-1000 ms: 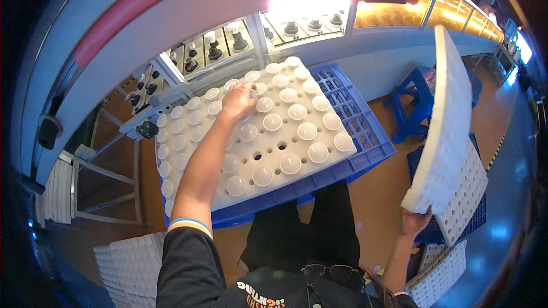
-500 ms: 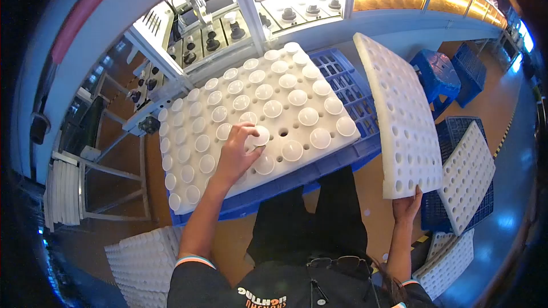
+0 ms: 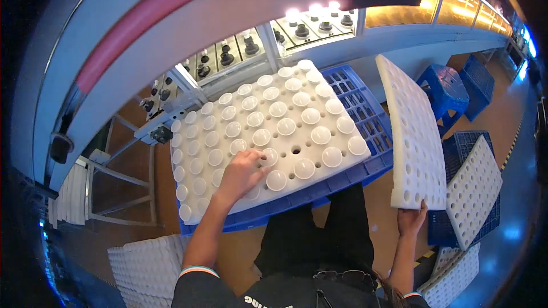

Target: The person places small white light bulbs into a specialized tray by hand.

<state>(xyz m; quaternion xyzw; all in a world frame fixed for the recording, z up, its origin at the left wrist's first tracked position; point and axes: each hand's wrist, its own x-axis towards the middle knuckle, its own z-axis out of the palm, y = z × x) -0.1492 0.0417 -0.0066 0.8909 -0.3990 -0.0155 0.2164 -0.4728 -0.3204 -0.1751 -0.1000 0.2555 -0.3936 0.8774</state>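
Item: my left hand [image 3: 242, 172] rests on the bulb tray [image 3: 283, 147] atop the crate [image 3: 365, 108], fingers curled over bulbs [image 3: 320, 134]; whether they grip, I cannot tell. My right hand [image 3: 412, 219] has its fingers clamped on the lower edge of the empty tray [image 3: 414, 137], which stands on end, long axis upright, holed face toward the crate.

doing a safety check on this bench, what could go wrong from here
The right hand grips the upright empty foam tray only at its bottom edge, so it could tip or slip. The left hand rests among the bulbs on the filled tray and may knock neighbours loose.
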